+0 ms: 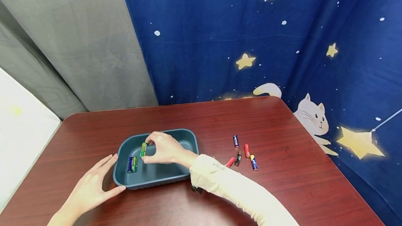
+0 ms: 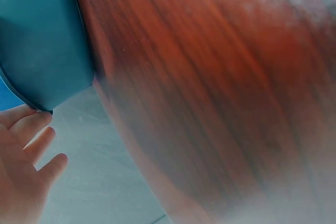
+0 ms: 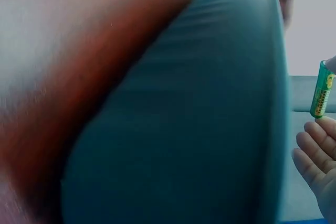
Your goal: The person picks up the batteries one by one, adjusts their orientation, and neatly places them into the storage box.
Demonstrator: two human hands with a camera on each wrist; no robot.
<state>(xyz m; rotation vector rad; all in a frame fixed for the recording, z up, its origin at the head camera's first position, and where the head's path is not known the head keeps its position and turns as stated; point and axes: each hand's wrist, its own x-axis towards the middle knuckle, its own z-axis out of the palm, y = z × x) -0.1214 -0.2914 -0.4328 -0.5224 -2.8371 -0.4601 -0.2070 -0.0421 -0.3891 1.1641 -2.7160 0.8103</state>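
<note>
My right hand (image 1: 165, 149) is over the inside of a dark teal plastic bin (image 1: 161, 173), pinching a green AA-size battery (image 1: 143, 150) between thumb and fingers. In the right wrist view the same battery (image 3: 321, 92) stands nearly upright at the fingertips, beyond the bin's wall. On the bin's floor, towards its left end, a dark blue battery (image 1: 129, 165) and another green battery (image 1: 134, 164) lie side by side. With fingers and thumb spread, my left hand (image 1: 92, 186) touches the bin's left end. Its fingertips are at the rim in the left wrist view.
Right of the bin, several loose batteries lie on the reddish-brown table (image 1: 216, 121): blue (image 1: 236, 141), red (image 1: 246, 151), black (image 1: 238, 158), blue-and-yellow (image 1: 253, 162), and another red one (image 1: 230, 162) beside my right sleeve (image 1: 238, 191). Curtains hang behind the table.
</note>
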